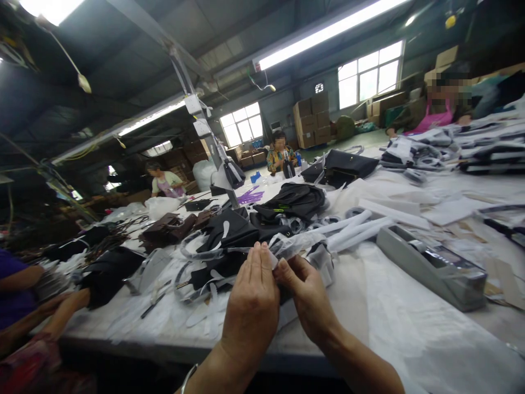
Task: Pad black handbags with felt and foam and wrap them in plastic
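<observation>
My left hand (251,298) and my right hand (305,290) meet at the near edge of a long white-covered table (381,306). Both are closed, fingertips pinching a thin piece of clear or white wrapping (287,245) that lies over a black bag part (213,271). What exactly sits under my fingers is hidden by the hands. Black bags wrapped in clear plastic (229,230) lie just beyond my fingers, with a black bag (293,200) further back.
A grey tape dispenser (435,268) stands to the right. White rolled strips (356,227) lie beside it. A co-worker's arm (49,314) reaches in at the left near another black bag (109,273). Other people sit at the far side. Cardboard boxes (311,120) are stacked at the back.
</observation>
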The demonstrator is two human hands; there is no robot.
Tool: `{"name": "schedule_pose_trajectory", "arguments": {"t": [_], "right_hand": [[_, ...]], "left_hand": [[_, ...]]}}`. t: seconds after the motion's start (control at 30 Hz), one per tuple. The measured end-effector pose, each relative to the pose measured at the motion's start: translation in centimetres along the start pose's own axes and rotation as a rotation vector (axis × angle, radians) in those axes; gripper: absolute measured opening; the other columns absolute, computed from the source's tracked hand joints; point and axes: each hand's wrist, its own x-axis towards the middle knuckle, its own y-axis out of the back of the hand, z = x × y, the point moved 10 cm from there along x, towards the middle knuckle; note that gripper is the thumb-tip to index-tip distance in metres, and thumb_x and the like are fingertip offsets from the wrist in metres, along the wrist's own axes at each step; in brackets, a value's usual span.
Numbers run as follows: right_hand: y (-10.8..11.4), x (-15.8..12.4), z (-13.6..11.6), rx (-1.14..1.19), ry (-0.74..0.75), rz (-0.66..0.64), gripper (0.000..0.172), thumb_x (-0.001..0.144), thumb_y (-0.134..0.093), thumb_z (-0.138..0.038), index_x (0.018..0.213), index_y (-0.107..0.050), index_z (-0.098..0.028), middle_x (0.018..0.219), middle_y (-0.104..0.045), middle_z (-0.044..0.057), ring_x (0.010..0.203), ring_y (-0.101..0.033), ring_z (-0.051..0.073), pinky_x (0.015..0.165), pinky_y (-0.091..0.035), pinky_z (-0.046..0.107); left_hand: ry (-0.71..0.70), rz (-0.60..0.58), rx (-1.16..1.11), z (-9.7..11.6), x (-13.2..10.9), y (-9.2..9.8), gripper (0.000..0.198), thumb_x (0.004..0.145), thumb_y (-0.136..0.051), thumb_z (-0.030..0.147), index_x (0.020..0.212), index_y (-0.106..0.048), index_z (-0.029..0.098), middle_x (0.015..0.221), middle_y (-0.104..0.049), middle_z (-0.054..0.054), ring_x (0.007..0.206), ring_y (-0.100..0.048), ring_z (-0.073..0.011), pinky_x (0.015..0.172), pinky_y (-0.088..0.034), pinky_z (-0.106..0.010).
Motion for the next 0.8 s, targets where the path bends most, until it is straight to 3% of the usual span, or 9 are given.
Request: {"name": "schedule_pose_trajectory", "arguments": {"t": [0.1, 0.17, 0.3, 0.4, 0.6, 0.7, 0.8], "right_hand": [[0.0, 0.0, -0.7, -0.043, 0.012, -0.010, 0.030, 0.081, -0.077, -0.041, 0.101, -0.070, -0.020, 0.101, -0.073, 0.006, 0.094, -0.067, 0.021, 0.088, -0.051, 0.033], [0.1, 0.0, -1.1, -0.040, -0.001, -0.013, 0.033, 0.080, -0.079, -0.039, 0.106, -0.071, -0.021, 0.107, -0.073, 0.006, 0.101, -0.067, 0.023, 0.094, -0.050, 0.035], [-0.2, 0.3, -1.9, -0.056, -0.027, -0.091, 0.033, 0.082, -0.076, -0.040, 0.110, -0.073, -0.023, 0.110, -0.074, 0.005, 0.108, -0.066, 0.025, 0.099, -0.049, 0.038], [0.0, 0.7, -2.2, -0.162, -0.020, -0.118, 0.033, 0.082, -0.074, -0.042, 0.107, -0.075, -0.020, 0.100, -0.075, 0.005, 0.099, -0.068, 0.025, 0.092, -0.052, 0.038], [1.1, 1.9, -3.8, -0.499, 0.137, -0.159, 0.027, 0.084, -0.071, -0.044, 0.097, -0.079, -0.022, 0.095, -0.074, 0.003, 0.084, -0.066, 0.018, 0.068, -0.050, 0.026], [5.2, 2.2, -5.7, -0.725, 0.202, -0.136, 0.026, 0.089, -0.064, -0.042, 0.102, -0.078, -0.024, 0.095, -0.075, 0.003, 0.084, -0.067, 0.017, 0.072, -0.051, 0.027], [14.6, 2.1, -10.2, -1.055, 0.266, 0.168, 0.027, 0.090, -0.061, -0.039, 0.105, -0.077, -0.023, 0.103, -0.075, 0.004, 0.094, -0.067, 0.019, 0.084, -0.052, 0.031]], "left_hand": [[0.041, 0.012, -0.134, -0.7, -0.3, 0.0, 0.052, 0.092, -0.045, 0.008, 0.142, -0.040, -0.004, 0.138, -0.055, -0.027, 0.128, -0.056, -0.0326, 0.102, -0.052, -0.045], [0.099, -0.022, -0.348, -2.0, -0.2, -0.2, 0.052, 0.093, -0.048, 0.014, 0.144, -0.042, 0.003, 0.140, -0.056, -0.022, 0.130, -0.055, -0.0288, 0.105, -0.050, -0.042], [0.416, -0.267, -0.975, -5.7, -0.2, -3.2, 0.041, 0.093, -0.057, 0.037, 0.130, -0.060, 0.020, 0.128, -0.067, -0.009, 0.118, -0.064, -0.0243, 0.101, -0.052, -0.036], [0.602, -0.422, -1.355, -6.0, -0.6, -5.6, 0.042, 0.088, -0.063, 0.047, 0.120, -0.065, 0.019, 0.118, -0.072, -0.009, 0.109, -0.068, -0.0256, 0.095, -0.054, -0.036], [0.942, -0.391, -1.444, -6.4, -2.2, -8.3, 0.058, 0.073, -0.075, 0.055, 0.117, -0.066, 0.018, 0.106, -0.075, -0.006, 0.097, -0.069, -0.0242, 0.077, -0.056, -0.027], [1.154, -0.393, -1.580, -6.8, -3.1, -10.4, 0.051, 0.073, -0.077, 0.050, 0.114, -0.066, 0.022, 0.096, -0.076, 0.000, 0.085, -0.070, -0.0193, 0.064, -0.056, -0.022], [1.333, -0.329, -1.636, -8.1, -3.1, -12.2, 0.032, 0.075, -0.079, 0.040, 0.100, -0.071, 0.023, 0.087, -0.077, 0.004, 0.075, -0.068, -0.0137, 0.059, -0.054, -0.017]]}}
